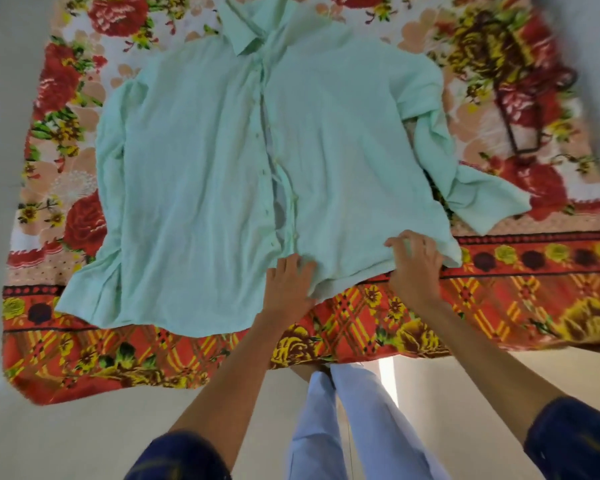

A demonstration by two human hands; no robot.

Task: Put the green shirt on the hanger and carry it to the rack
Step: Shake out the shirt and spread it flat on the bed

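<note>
The pale green shirt lies spread front-up on a floral blanket, collar at the far end, hem toward me, its placket partly unbuttoned. My left hand rests flat on the hem near the placket, fingers straight. My right hand is at the hem's right corner, its fingers curled and pinching the fabric. A dark hanger lies on the blanket to the right of the shirt, beyond its folded right sleeve.
The blanket lies on a pale floor, which shows to the left and in front. My legs in light trousers stand at the blanket's near edge. No rack is in view.
</note>
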